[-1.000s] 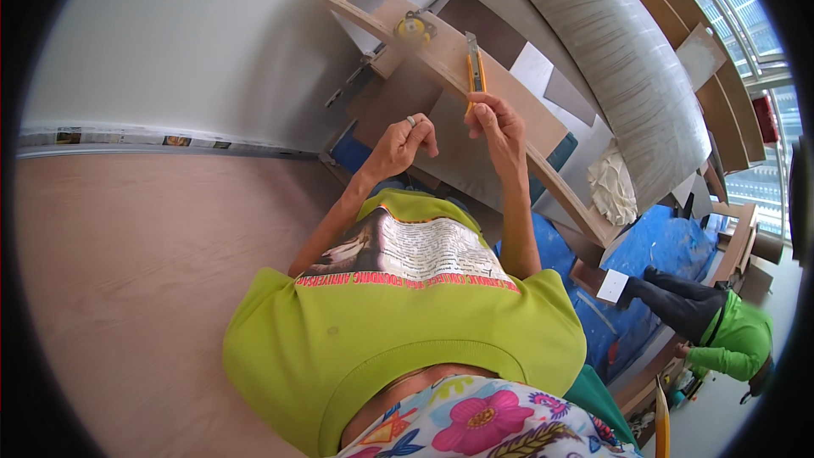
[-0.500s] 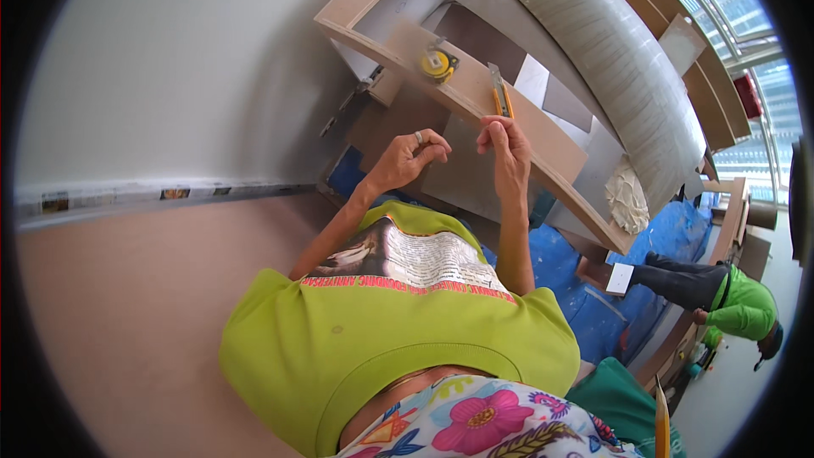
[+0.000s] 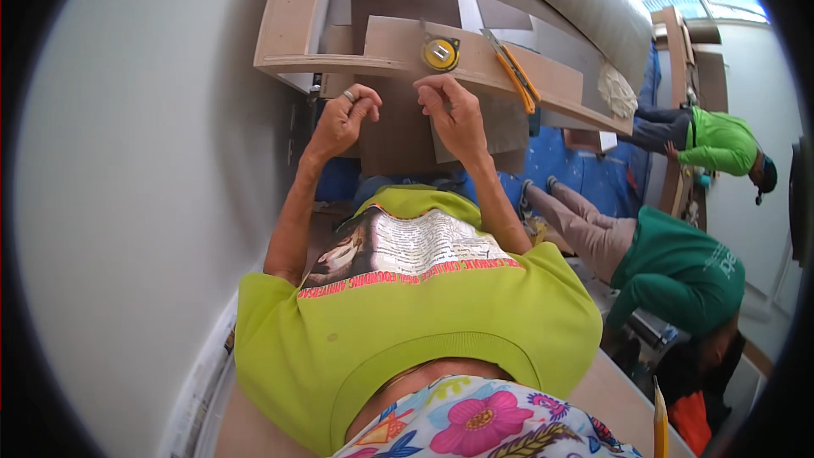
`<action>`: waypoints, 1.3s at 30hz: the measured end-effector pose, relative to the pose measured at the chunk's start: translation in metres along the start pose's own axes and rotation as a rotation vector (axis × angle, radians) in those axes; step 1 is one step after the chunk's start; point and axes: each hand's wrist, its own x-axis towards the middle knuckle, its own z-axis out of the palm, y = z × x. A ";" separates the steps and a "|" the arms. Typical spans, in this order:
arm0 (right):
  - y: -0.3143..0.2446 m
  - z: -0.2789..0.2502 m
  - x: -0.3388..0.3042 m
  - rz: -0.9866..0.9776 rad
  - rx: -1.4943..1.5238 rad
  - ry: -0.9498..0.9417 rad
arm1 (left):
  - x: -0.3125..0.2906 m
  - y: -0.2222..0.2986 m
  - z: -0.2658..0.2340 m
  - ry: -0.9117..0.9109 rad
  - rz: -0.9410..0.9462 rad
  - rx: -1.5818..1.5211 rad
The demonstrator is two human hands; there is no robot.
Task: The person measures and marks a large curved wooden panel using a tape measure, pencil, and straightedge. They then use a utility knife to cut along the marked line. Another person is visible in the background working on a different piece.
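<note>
My left hand point(image 3: 341, 125) is raised in front of my chest, just short of a wooden frame's edge. Its fingers curl in against the thumb, and a ring shows on one of them. My right hand point(image 3: 460, 121) hovers beside it with index finger and thumb close together. Anything in either pinch is too small to make out. Beyond the right hand, a yellow and black tape measure point(image 3: 440, 53) sits on a plywood strip point(image 3: 390, 36). An orange utility knife point(image 3: 515, 75) lies at a slant to its right, blade pointing away.
The wooden frame point(image 3: 292, 13) holds several panels. A crumpled whitish cloth point(image 3: 617, 92) rests at its right end, near a large curved grey sheet point(image 3: 585, 0). Blue sheeting point(image 3: 577, 165) covers the floor. Two people, in light green point(image 3: 721, 136) and dark green point(image 3: 678, 267), are at right.
My view has turned, so the frame appears more level. The right hand has shifted left, away from the knife and toward the tape measure. A person in dark green now shows more fully.
</note>
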 end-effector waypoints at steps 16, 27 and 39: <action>0.037 -0.017 0.042 -0.261 -0.196 0.361 | 0.033 0.000 0.035 0.117 0.075 -0.080; 0.046 -0.083 0.095 -0.347 -0.139 0.430 | 0.053 0.064 -0.010 0.401 0.058 0.148; 0.187 -0.266 0.143 0.187 1.159 0.866 | 0.207 0.005 -0.062 0.391 -0.164 -0.251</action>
